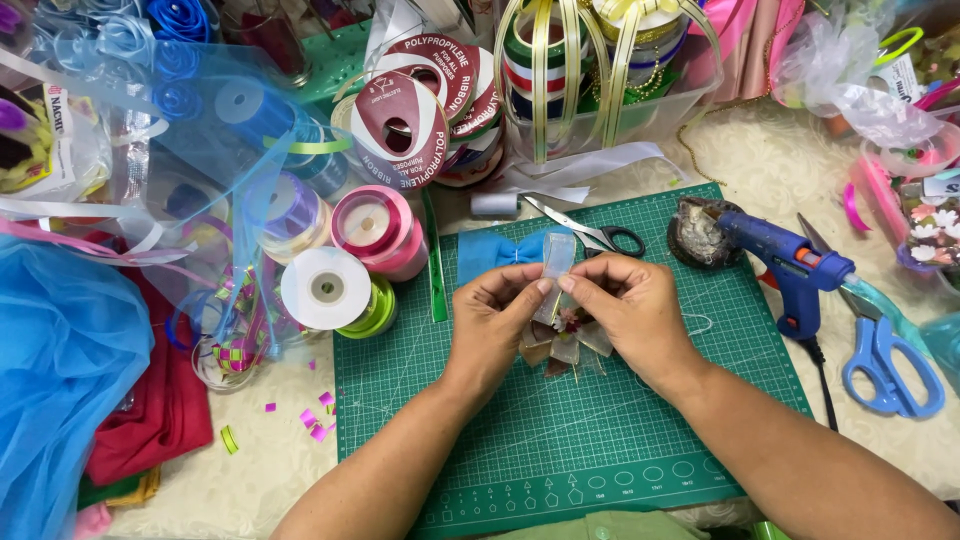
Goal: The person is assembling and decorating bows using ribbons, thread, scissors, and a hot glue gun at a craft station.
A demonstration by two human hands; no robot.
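My left hand (pixel 497 318) and my right hand (pixel 632 312) meet over the green cutting mat (pixel 560 440). Both pinch a short strip of sheer pale ribbon (pixel 556 262) that stands up between the fingertips. Under the hands sits a small ribbon bow (pixel 567 345) with sheer loops and a dark red centre, partly hidden by my fingers. A blue fabric bow (pixel 497 253) lies on the mat just behind my hands.
Black-handled scissors (pixel 590 230) lie behind the bow. A blue glue gun (pixel 785 262) and blue-handled scissors (pixel 885 365) are at the right. Ribbon spools, pink (pixel 378 230) and white (pixel 326 288), crowd the left, with blue tulle (pixel 60 370) and red cloth (pixel 160 410).
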